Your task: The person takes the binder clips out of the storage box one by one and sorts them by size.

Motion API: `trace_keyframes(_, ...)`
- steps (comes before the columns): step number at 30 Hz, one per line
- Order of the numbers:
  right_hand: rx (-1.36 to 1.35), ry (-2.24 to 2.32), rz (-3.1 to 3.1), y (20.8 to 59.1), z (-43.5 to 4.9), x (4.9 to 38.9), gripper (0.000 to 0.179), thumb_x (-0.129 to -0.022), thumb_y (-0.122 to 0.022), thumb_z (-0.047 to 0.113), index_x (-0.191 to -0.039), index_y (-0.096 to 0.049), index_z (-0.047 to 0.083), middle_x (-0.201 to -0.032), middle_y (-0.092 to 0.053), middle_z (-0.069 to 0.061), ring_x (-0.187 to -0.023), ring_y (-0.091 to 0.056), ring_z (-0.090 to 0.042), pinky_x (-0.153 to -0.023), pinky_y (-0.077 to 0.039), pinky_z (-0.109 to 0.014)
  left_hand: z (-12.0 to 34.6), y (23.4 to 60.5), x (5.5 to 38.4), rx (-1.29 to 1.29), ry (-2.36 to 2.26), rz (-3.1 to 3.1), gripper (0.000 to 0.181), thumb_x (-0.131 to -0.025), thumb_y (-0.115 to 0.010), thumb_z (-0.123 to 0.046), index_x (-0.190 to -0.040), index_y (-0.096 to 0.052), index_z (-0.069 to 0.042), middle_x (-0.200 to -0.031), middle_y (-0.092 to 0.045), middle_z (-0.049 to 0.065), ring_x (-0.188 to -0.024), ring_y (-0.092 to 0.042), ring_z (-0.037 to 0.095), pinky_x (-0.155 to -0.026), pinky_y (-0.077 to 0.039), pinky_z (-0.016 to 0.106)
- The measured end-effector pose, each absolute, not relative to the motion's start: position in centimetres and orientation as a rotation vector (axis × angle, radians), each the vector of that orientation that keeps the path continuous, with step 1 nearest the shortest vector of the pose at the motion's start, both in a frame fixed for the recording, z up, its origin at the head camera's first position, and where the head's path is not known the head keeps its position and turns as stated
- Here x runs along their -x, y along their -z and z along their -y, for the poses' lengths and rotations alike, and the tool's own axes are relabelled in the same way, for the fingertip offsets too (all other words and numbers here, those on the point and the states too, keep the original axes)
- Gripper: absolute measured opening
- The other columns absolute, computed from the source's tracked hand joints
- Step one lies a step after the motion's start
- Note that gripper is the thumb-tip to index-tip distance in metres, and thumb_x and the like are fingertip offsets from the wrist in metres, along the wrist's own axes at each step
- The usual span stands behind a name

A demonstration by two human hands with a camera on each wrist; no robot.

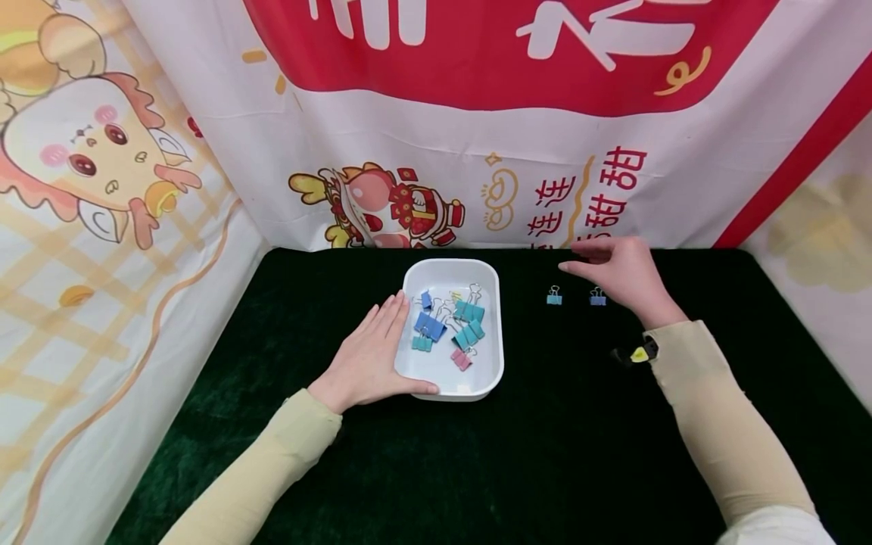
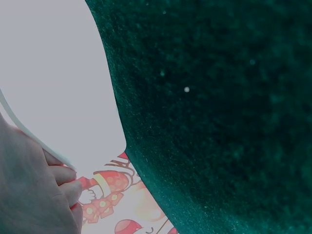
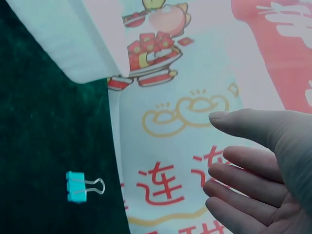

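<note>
The printed cloth backdrop (image 1: 422, 125) hangs upright behind your work, perhaps to screen off what lies beyond it. In front of it spreads the table (image 1: 559, 446), covered in dark green; its plain, dark pile probably helps you pick out small bright things.

On the table, near the middle, sits the white tray (image 1: 492, 325), its long sides running away from you. That spot seems chosen so both arms can reach it, and its raised wall likely keeps loose pieces together.

Your left hand (image 1: 371, 356) lies against the tray's near left corner, fingers nearly straight along the left side and thumb stretched out along the near edge. It looks like a brace that stops the tray sliding rather than a tight grip. Your right hand (image 1: 623, 272) hangs over the table to the right of the tray, thumb apart from the fingers, nothing between them.

Inside the tray, binder clips lie loosely heaped, at mixed angles: a large blue clip (image 1: 431, 327), two large teal clips (image 1: 470, 311), a pink clip (image 1: 462, 359) nearest you, then a small teal clip (image 1: 422, 344), a small blue clip (image 1: 426, 300) and a barely visible yellow clip (image 1: 456, 295).

Outside, well apart from the tray, stand a light-blue clip (image 1: 555, 298) and a periwinkle clip (image 1: 598, 300), handles away from you, spaced as if deliberately lined up.
</note>
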State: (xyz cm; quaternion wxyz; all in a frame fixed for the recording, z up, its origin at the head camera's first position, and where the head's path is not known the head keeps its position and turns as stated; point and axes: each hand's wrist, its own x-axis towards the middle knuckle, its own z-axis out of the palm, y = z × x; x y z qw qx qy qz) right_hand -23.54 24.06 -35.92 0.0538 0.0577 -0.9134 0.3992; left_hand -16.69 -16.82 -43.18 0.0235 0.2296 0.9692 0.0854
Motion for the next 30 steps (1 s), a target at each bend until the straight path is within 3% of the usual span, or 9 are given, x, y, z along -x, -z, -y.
trace_keyframes(7,-0.244,-1.223,2.759,35.3,-22.6,23.3,0.056,-0.084,-0.083,0.047,-0.122,-0.075,0.007,-0.121,-0.071,-0.012,-0.108,-0.068,-0.028,-0.091,-0.056,-0.047,16.9,43.3,16.7,-0.709,-0.251,-3.005,0.141,-0.064,-0.042,-0.102,-0.164,-0.009,-0.007,-0.170,-0.001,0.004,-0.155,-0.001,0.019,-0.123,-0.002,0.040)
trace_keyframes(30,-0.514,-1.285,2.768,36.2,-16.3,24.7,0.040,-0.086,-0.085,0.026,-0.121,-0.076,0.009,-0.119,-0.072,-0.006,-0.113,-0.066,-0.024,-0.094,-0.055,-0.043,16.9,43.3,16.8,-0.728,-0.253,-3.003,0.140,-0.065,-0.043,-0.101,-0.164,-0.006,-0.009,-0.170,-0.001,0.005,-0.154,0.001,0.019,-0.123,-0.002,0.041)
